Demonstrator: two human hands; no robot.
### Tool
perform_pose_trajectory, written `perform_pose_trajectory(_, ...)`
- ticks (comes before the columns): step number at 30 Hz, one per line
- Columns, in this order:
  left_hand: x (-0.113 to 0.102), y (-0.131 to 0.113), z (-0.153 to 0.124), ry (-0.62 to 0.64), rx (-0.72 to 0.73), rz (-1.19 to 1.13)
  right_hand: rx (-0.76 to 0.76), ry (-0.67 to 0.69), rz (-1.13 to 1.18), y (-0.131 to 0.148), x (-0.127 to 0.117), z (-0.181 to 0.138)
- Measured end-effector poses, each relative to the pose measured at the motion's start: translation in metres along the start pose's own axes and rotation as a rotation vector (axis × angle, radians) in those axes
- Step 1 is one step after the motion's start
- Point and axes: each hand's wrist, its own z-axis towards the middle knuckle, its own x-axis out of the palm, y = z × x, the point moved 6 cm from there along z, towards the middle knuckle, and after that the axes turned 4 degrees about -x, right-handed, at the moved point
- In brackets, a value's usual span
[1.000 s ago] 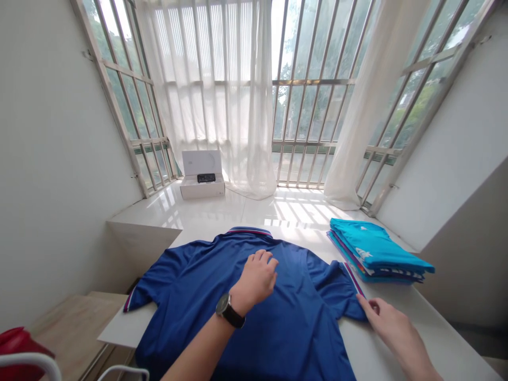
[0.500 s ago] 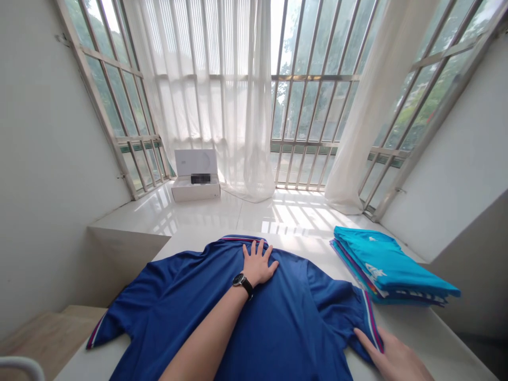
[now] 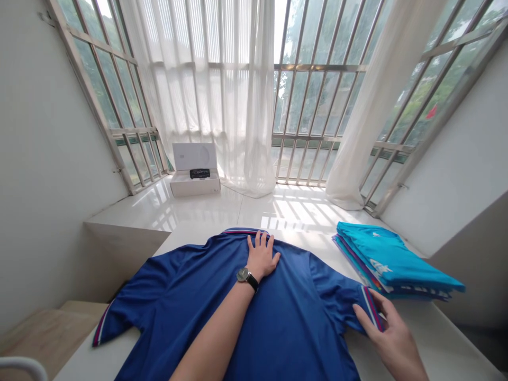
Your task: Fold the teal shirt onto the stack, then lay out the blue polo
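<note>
A dark blue polo shirt (image 3: 278, 317) lies spread on the white table, its collar toward the window and its sleeves out to both sides. My left hand (image 3: 262, 259), with a wristwatch (image 3: 246, 276) on the wrist, rests flat on the shirt just below the collar, fingers stretched out. At the right sleeve's striped cuff (image 3: 372, 308), my right hand (image 3: 391, 328) grips the fabric between thumb and fingers. The lower part of the shirt runs out of view.
A stack of folded shirts (image 3: 397, 259), bright blue on top, lies at the right. On the white sill (image 3: 238, 209) stands an open white box (image 3: 194, 186) with a black object in it. White curtains (image 3: 250, 106) hang before the barred windows.
My right hand has moved slightly up and around the cuff, its fingers now showing over the far edge. The left hand's fingers have drawn a little closer together; the view has shifted slightly.
</note>
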Motion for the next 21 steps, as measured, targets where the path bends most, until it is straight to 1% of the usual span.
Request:
perform_pose_trajectory(2,-0.007,-0.005,0.001,-0.052,0.052,-0.035,-0.077,0.004,-0.070,0.034,0.015,0.000)
perform_pose_trajectory(3,-0.011,-0.008,0.001,-0.066,0.081,-0.071,-0.134,0.030,-0.085,0.052,0.026,-0.001)
perform_pose_trajectory(4,-0.013,-0.010,0.002,-0.064,0.110,-0.120,-0.212,0.086,-0.081,0.070,0.039,-0.001)
perform_pose_trajectory(5,-0.015,-0.011,0.002,-0.043,0.135,-0.186,-0.305,0.185,-0.058,0.088,0.054,-0.003)
perform_pose_trajectory(7,-0.014,-0.012,0.003,0.035,0.170,-0.320,-0.497,0.505,0.006,0.117,0.089,-0.012)
perform_pose_trajectory(8,-0.013,-0.011,0.003,0.073,0.183,-0.369,-0.578,0.644,0.044,0.127,0.103,-0.016)
perform_pose_trajectory(9,-0.012,-0.009,0.003,0.103,0.193,-0.401,-0.636,0.730,0.081,0.133,0.112,-0.018)
perform_pose_trajectory(10,-0.011,-0.007,0.003,0.120,0.197,-0.416,-0.668,0.745,0.117,0.135,0.117,-0.015)
perform_pose_trajectory(11,-0.010,-0.004,0.004,0.127,0.197,-0.418,-0.676,0.689,0.148,0.134,0.118,-0.007)
perform_pose_trajectory(12,-0.010,-0.002,0.005,0.131,0.195,-0.416,-0.663,0.581,0.170,0.129,0.116,0.004)
perform_pose_trajectory(14,-0.010,0.002,0.008,0.143,0.184,-0.419,-0.628,0.324,0.173,0.112,0.107,0.028)
perform_pose_trajectory(16,-0.012,0.004,0.011,0.156,0.171,-0.419,-0.628,0.129,0.112,0.091,0.101,0.046)
perform_pose_trajectory(17,-0.015,0.004,0.012,0.161,0.166,-0.419,-0.644,0.074,0.070,0.081,0.099,0.052)
perform_pose_trajectory(18,-0.017,0.003,0.013,0.168,0.162,-0.417,-0.664,0.051,0.027,0.072,0.100,0.056)
perform_pose_trajectory(21,-0.023,-0.002,0.012,0.221,0.151,-0.388,-0.685,0.095,-0.061,0.052,0.108,0.064)
